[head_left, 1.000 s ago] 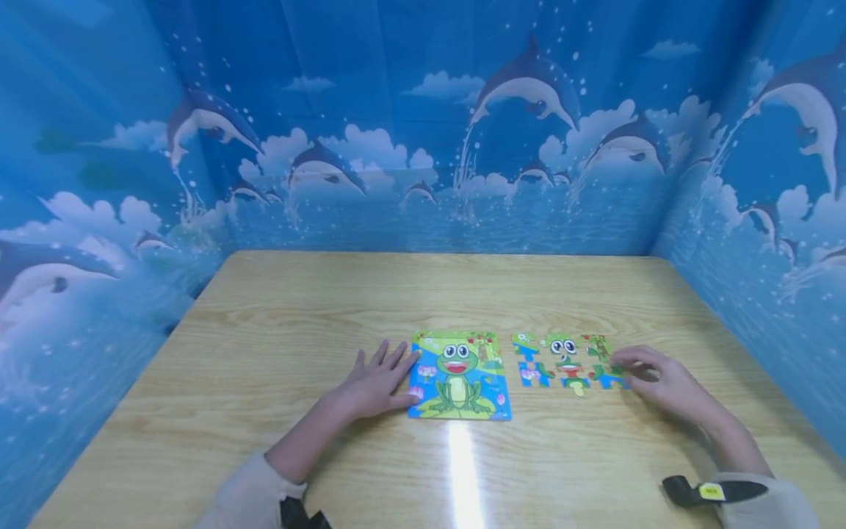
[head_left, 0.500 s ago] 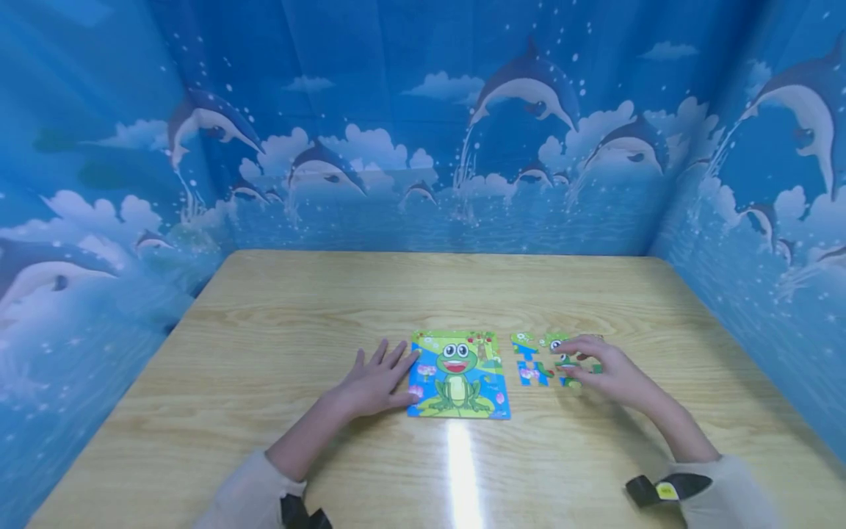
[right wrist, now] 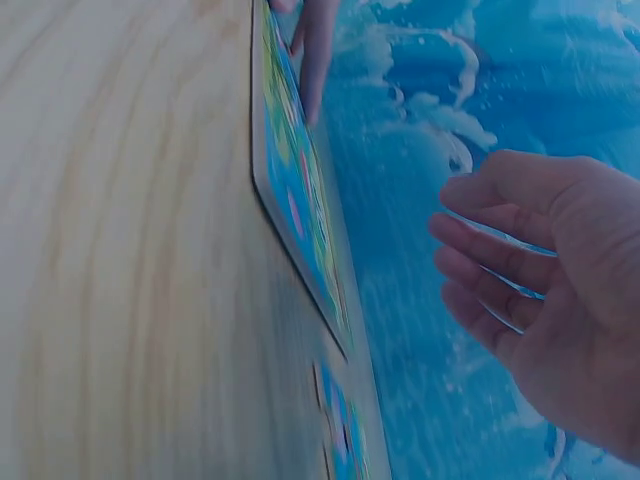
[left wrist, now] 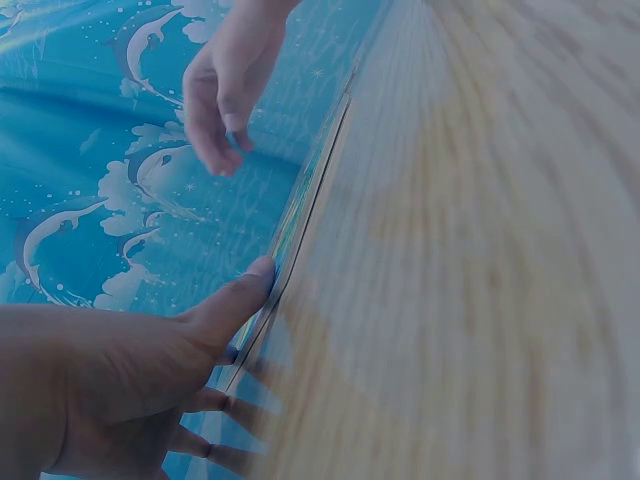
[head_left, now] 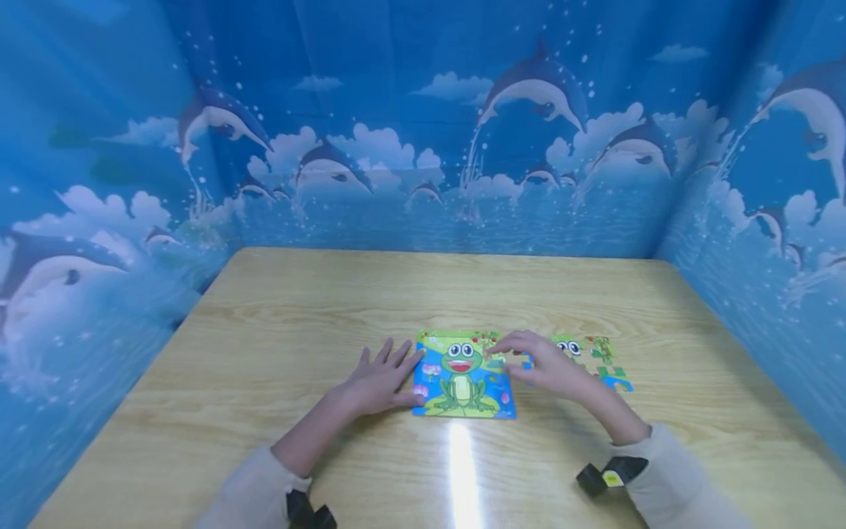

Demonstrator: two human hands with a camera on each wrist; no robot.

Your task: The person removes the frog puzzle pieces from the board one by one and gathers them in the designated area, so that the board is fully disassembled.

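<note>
A square frog picture board [head_left: 463, 386] lies flat on the wooden table. Spread out at its left side, my left hand [head_left: 378, 383] touches the left edge with thumb and fingertips. My right hand [head_left: 548, 371] hovers over the board's right edge, thumb and fingers apart and gently bent. In the right wrist view the right hand [right wrist: 560, 270] shows nothing between its fingers and is clear above the tabletop. Loose frog puzzle pieces [head_left: 603, 351] lie right of the board, partly hidden behind that hand. The left wrist view shows the left thumb [left wrist: 240, 298] against the board's edge.
The light wooden table [head_left: 317, 294] spreads around the board. Blue dolphin-print curtains [head_left: 396, 147] enclose its back and sides. A bright strip of reflected light falls in front of the board.
My right hand has moved left, from the right side of the loose pieces across them to the board's right edge. The left hand has stayed at the board's left edge.
</note>
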